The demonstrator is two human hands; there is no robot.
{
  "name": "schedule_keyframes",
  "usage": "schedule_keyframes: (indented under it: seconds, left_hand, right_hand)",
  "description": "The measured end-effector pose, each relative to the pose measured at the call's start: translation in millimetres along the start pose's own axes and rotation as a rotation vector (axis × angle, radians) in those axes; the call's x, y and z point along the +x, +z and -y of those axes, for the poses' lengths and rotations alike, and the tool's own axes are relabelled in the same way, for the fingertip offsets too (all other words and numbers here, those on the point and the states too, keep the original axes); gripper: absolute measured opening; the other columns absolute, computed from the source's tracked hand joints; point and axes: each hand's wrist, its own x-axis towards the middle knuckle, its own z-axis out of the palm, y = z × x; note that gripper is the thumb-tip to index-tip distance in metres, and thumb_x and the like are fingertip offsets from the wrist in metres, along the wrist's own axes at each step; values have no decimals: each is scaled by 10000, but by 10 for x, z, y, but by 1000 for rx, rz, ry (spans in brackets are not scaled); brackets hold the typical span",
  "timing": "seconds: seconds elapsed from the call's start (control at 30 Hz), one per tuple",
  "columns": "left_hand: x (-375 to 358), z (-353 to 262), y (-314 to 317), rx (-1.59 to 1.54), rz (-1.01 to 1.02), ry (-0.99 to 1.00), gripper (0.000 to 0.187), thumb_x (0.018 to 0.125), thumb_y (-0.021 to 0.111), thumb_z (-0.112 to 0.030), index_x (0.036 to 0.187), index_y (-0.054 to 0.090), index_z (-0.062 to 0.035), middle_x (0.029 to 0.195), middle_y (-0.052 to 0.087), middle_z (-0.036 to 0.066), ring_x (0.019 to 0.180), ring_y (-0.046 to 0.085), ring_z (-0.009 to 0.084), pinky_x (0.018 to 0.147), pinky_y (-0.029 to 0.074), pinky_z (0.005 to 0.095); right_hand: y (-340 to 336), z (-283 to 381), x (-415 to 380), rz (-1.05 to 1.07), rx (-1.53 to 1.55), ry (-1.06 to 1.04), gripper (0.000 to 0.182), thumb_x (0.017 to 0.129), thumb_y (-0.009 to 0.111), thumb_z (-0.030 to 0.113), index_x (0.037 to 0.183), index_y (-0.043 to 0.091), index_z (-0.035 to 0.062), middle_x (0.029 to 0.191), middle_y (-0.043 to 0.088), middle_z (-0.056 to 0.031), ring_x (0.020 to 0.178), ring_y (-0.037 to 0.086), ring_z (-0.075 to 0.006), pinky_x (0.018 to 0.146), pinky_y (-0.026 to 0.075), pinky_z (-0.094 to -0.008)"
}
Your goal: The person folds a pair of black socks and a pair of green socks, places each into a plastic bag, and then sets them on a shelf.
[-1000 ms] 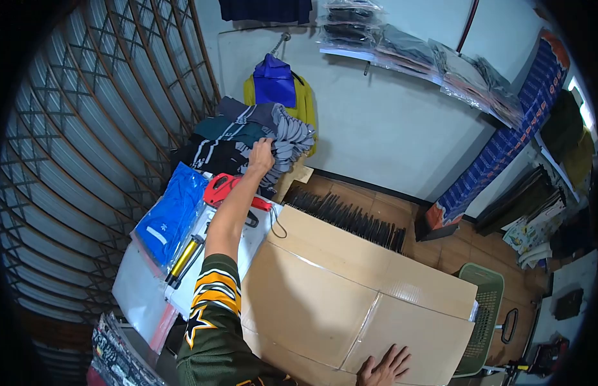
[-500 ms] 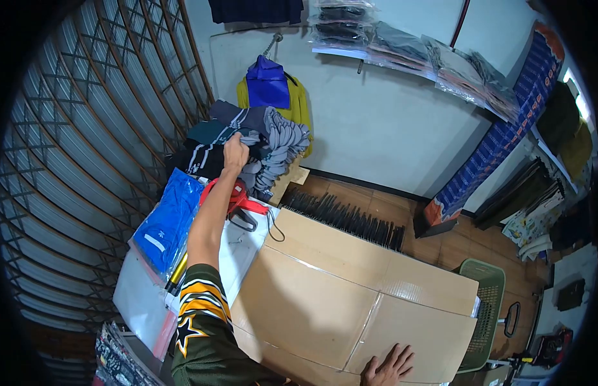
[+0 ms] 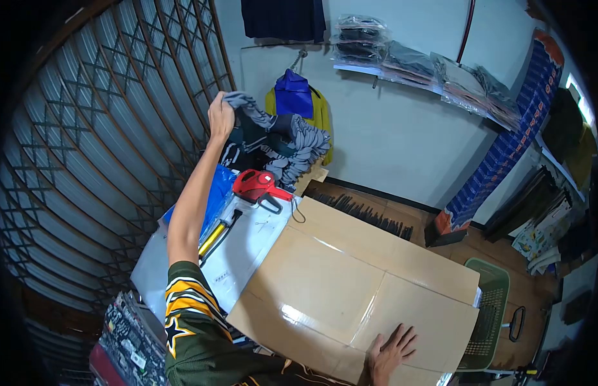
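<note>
As the left hand (image 3: 222, 119) lifts soft cloth (image 3: 246, 106) — grey, gathered, draping.

Dim edges, fisheye curvature, glare on cardboard (image 3: 318, 276)

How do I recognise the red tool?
From the large brown cardboard, look left to the white surface. The tool lies towards its far end. Its chunky red body differs from the slim yellow-and-black rod nearby.
</note>
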Motion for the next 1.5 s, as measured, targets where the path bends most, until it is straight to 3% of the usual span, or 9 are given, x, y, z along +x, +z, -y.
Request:
schedule_keyframes:
  seconds: [0.43,0.6,0.87,0.97,1.1,1.13,1.23,1.3,1.5]
  left_hand:
    - [-247,-2786,-737,-288,221,223,350,1041,388,-171,1052,658,52,844,682,122,811,688,209,717,612,377]
    - [-718,-3749,-974,-154,276,343,339,969,521,-265,975,668,41,722,588,105,706,537,185,706,473,381]
    - [-1650,-4848,-1195,-275,499,209,220,1009,526,-215,1006,641,-28,775,501,-33,667,500,54,506,467,244]
    - [-1913,-5042,-1164,-312,530,218,261,1000,542,-206,1185,561,-22,931,669,62,748,619,107,538,565,280]
    - [-2101,-5177,-1217,-210,627,169,389,1019,480,-212,1380,554,-86,1000,715,137,768,712,184,598,622,311]
    - [-2080,-5124,-1210,-155,637,194,367,1019,480,-217,1342,588,-80,971,709,132,750,707,182,598,621,316]
    - [-2018,-4892,-1274,27,576,290,308,1007,517,-227,1111,712,-13,800,667,110,652,654,169,591,571,353]
    - [-2044,-4768,-1415,170,561,241,326,955,578,-254,999,719,37,679,616,163,601,584,241,633,497,399]
    - [-2264,-3365,-1431,714,941,-108,651,983,516,-475,964,747,133,947,734,368,912,750,488,894,577,526]
  right_hand:
    - [-17,-279,14,-66,304,-120,900,891,779,390,1634,410,40,1718,342,-245,1612,225,-498,1255,92,-753]
    - [-296,-276,-5,-10,766,-222,1023,824,895,341,1634,370,2,1663,419,-263,1573,357,-439,1286,204,-639]
    - [-779,15,-385,65,1023,-507,1372,676,1015,433,1657,185,-47,1631,361,-388,1534,387,-490,1273,325,-531]
    - [-857,125,-657,29,989,-533,1441,645,1023,450,1661,126,-39,1588,378,-407,1513,401,-507,1256,344,-548]
    - [-806,-55,-634,16,865,-519,733,839,863,211,1400,480,-66,1485,481,-379,1354,527,-534,1150,445,-547]
    - [-760,-132,-570,34,953,-498,344,902,761,112,1159,602,-52,1240,676,-310,1103,664,-506,979,547,-488]
    - [-842,-544,-363,258,790,-462,245,937,766,57,1119,633,-39,839,682,-104,779,691,-167,681,550,-312]
    - [-828,-813,-258,326,961,-418,165,985,738,53,1098,648,-27,773,670,-18,727,626,-79,672,526,-276]
    - [-1191,-1497,270,538,945,-374,401,909,866,187,1186,646,-3,808,750,-95,735,681,-125,665,538,-319]
